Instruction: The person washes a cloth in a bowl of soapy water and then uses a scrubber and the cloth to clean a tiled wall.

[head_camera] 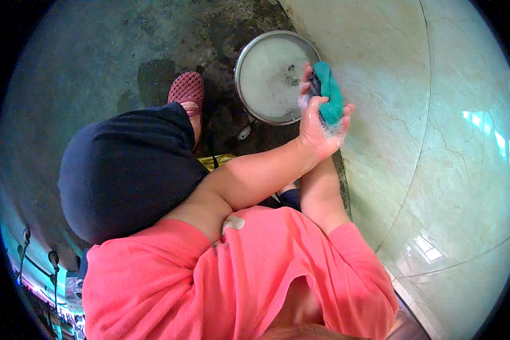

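Observation:
My left hand (pixel 321 131), wet with suds, is closed around an elongated teal and dark fabric item (pixel 330 94) whose exact kind I cannot tell. Its thumb lies on the near side and its fingers curl around the right. Behind it, my right hand (pixel 304 85) is mostly hidden; soapy fingers show against the item's dark left side. Both hands are at the right rim of a round metal basin (pixel 267 78), partly over it. Cloudy, foamy water fills the basin, and a small dark patch shows in the foam.
Dark, wet concrete floor (pixel 153 25) lies under the basin, with a small pale object (pixel 244 133) near it. Glossy marbled tiles (pixel 382 106) border it on the right. My foot wears a pink woven shoe (pixel 187 87). Something shiny yellow (pixel 216 161) shows beneath my left arm.

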Demonstrator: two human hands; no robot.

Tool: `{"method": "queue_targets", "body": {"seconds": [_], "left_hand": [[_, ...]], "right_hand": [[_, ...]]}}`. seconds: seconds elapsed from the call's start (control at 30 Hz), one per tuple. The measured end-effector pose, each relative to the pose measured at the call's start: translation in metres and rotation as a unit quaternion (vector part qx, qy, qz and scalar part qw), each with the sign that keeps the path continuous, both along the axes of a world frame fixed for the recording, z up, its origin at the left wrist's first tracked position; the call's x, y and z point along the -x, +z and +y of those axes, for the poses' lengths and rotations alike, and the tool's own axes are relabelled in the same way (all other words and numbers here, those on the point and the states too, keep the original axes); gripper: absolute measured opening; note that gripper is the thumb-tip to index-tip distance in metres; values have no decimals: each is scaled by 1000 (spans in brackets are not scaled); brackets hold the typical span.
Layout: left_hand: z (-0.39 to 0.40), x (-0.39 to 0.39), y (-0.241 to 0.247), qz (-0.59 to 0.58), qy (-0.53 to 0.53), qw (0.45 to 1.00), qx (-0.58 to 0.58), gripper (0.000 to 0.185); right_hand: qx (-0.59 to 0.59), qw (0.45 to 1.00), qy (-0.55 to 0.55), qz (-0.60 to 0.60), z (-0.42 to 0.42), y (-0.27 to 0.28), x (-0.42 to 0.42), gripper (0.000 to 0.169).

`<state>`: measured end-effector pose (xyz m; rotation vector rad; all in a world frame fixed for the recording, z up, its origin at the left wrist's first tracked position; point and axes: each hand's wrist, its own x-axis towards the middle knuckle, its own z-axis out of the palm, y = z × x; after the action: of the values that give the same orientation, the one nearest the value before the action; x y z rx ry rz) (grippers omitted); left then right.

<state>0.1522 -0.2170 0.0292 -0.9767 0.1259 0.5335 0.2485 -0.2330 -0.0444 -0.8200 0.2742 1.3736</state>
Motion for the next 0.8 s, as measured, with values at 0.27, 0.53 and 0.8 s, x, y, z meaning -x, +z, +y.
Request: {"method": "queue_targets", "body": {"seconds": [0.27,0.53,0.8], "left_hand": [[-12,-10,-39,111,-131,976,-136,31],[4,-6,-52,377,-248,817,-359,24],[12,3,-76,558,-385,462,-572,59]], "right_hand": [[101,936,212,-263,27,2,-51,34],[173,444,464,-747,83,19,-41,31],[183,247,350,-885,73,13,7,29]]}}
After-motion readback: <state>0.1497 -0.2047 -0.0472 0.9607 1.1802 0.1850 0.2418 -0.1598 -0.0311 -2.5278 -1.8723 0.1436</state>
